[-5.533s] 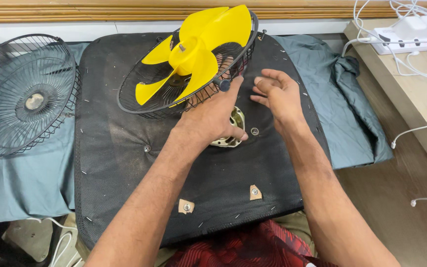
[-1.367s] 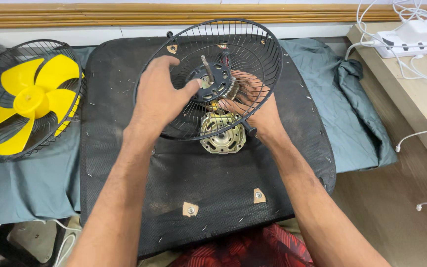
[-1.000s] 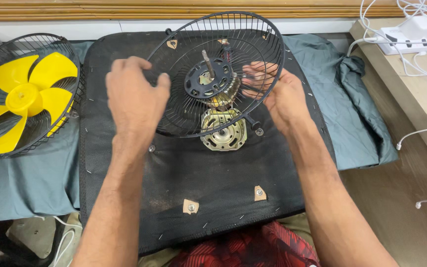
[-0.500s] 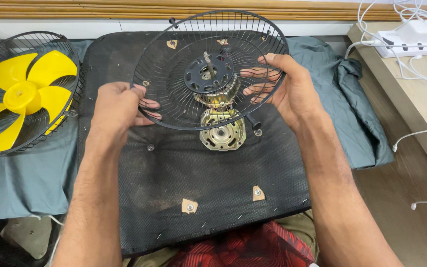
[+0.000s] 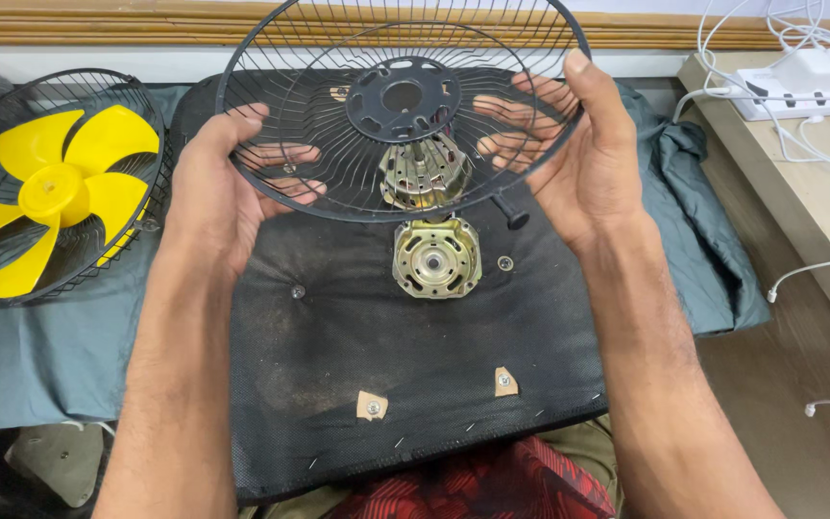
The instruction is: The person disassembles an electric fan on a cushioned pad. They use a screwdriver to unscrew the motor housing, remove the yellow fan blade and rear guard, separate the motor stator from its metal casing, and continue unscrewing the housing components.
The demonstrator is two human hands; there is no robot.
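Wire fan guard (image 5: 338, 106) is being held flat above the brass motor (image 5: 436, 256), gripped at opposite rims by the left hand (image 5: 228, 187) and right hand (image 5: 583, 159), fingers curled beneath.

The black wire grille (image 5: 405, 96), held up off the mat by the left hand (image 5: 228, 192) and right hand (image 5: 588, 159) at its rim, hangs over the brass-coloured motor (image 5: 436, 255), so the way down to the motor from above is barred, while its near side lies open across the bare black mat (image 5: 415, 356). On the left a second grille with the yellow fan blade (image 5: 45, 197) fills the cloth; on the right the power strip (image 5: 804, 82) and white cables (image 5: 818, 264) crowd the wooden bench.
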